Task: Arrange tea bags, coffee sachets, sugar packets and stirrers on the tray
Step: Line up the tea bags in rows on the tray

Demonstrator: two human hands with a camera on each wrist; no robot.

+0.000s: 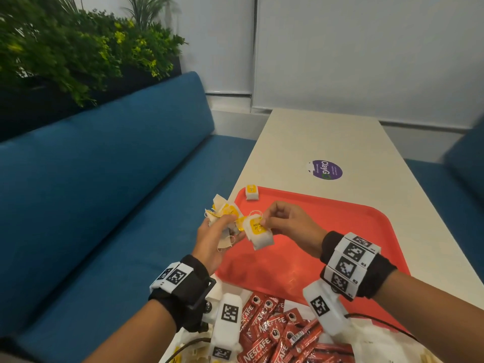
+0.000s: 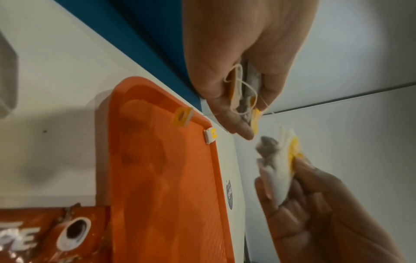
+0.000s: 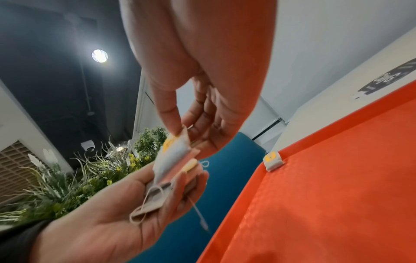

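Textured plastic tray (image 1: 353, 231); glossy sachets (image 1: 272, 334).

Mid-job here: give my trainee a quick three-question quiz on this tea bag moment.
1. True or false: the red tray is already full of tea bags.
2. The right hand pinches: A) a coffee sachet B) a single tea bag C) a stirrer.
3. Fill in: the left hand holds a ____ of tea bags.

Key: 1 false, only one placed tea bag shows at its far left corner; 2 B; 3 bunch.
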